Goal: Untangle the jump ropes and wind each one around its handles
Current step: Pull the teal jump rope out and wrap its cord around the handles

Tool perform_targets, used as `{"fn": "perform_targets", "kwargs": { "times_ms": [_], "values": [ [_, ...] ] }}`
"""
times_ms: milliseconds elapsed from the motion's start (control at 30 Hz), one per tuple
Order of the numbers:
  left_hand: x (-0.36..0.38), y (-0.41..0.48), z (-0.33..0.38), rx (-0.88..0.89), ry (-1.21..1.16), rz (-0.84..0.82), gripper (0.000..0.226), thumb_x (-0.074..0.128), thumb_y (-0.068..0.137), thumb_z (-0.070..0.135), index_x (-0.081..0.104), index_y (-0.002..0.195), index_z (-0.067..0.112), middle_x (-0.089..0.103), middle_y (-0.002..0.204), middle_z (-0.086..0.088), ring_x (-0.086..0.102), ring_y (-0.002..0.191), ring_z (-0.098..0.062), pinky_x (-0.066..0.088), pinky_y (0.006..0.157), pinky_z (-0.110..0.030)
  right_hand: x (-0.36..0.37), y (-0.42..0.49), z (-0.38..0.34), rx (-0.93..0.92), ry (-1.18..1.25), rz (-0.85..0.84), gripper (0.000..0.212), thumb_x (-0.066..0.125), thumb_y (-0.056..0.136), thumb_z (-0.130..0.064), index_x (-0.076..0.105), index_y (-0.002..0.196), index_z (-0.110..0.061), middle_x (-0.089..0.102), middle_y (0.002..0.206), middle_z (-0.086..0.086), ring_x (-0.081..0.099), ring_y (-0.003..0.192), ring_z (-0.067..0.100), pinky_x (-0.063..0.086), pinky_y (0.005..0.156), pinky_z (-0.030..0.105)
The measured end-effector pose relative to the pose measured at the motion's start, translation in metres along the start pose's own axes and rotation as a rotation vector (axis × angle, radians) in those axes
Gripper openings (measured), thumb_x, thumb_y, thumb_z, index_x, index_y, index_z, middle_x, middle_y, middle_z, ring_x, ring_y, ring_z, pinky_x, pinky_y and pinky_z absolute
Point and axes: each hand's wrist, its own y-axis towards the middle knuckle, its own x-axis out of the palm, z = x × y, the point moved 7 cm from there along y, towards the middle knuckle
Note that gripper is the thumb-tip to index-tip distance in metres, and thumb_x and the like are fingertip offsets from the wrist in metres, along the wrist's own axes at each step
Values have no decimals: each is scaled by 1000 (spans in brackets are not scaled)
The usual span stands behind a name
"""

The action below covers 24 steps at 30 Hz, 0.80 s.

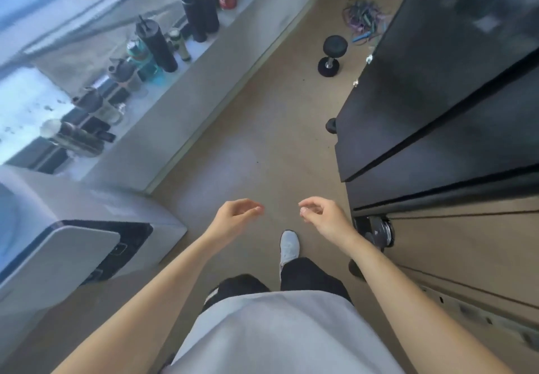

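A tangled heap of jump ropes (364, 20), purple, green and dark cords with a blue handle, lies on the tan floor far ahead, beside the black cabinet. My left hand (233, 216) and my right hand (322, 216) hang in front of me at waist height, far from the ropes. Both have loosely curled fingers and hold nothing. My grey shoe (289, 246) is stepping forward below them.
A black dumbbell (332, 55) stands on the floor just before the ropes. A tall black cabinet (437, 96) lines the right side. A window ledge (204, 61) with several bottles and shakers runs along the left. A grey machine (73, 242) sits at the near left.
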Motion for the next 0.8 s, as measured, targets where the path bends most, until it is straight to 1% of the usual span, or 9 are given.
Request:
{"fn": "perform_targets", "kwargs": {
  "times_ms": [133,267,333,433,500,567,600,700,800],
  "values": [
    [-27,55,43,-15,-49,34,32,60,80,47,77,98,27,77,95,8,71,94,-15,53,95,-40,-33,66,-47,-7,-24,-11,17,61,94,-23,70,108,-19,71,100,-6,66,95,11,47,79,19],
    [-59,111,71,-37,-77,38,30,61,78,49,77,94,28,78,95,5,71,94,-18,53,96,-43,-64,131,-92,6,-19,10,15,61,94,-23,71,104,-19,72,99,-3,67,92,13,46,73,18],
    [-80,147,83,-43,-74,34,27,61,80,45,78,93,28,78,94,3,71,94,-20,53,95,-42,-77,169,-110,19,-21,22,14,61,94,-24,71,103,-21,72,98,-3,67,92,13,47,74,19],
    [-109,207,103,-72,-85,16,28,62,77,48,78,91,30,77,94,2,71,94,-22,53,91,-39,-96,226,-138,36,-18,56,13,62,93,-24,72,102,-22,72,96,-3,68,92,14,50,78,24],
    [-124,250,121,-72,-88,-21,21,64,84,39,78,93,25,77,93,0,71,93,-22,53,88,-36,-108,259,-159,67,-3,94,14,61,93,-23,71,102,-21,72,95,-2,69,90,14,51,77,25],
    [-139,293,145,-41,-70,-54,14,65,91,28,78,95,21,77,93,2,71,92,-16,52,89,-33,-118,290,-182,90,11,121,14,61,94,-22,71,103,-20,72,96,-1,70,87,15,53,78,26],
    [-147,314,160,-21,-51,-78,14,65,92,26,77,96,20,77,94,4,70,90,-14,53,88,-32,-125,306,-194,97,23,135,14,61,94,-22,71,103,-19,73,96,0,70,85,16,53,78,26],
    [-171,373,208,12,15,-121,28,61,82,41,77,95,22,77,95,5,70,89,-13,52,86,-32,-149,348,-223,113,56,182,13,62,94,-20,71,103,-18,73,95,1,70,83,17,50,75,25],
    [-189,430,256,31,34,-123,34,59,71,54,76,86,29,77,91,1,71,91,-23,54,84,-37,-177,389,-242,141,105,223,13,63,93,-17,72,103,-16,73,94,0,67,84,12,48,73,19]
  ]
}}
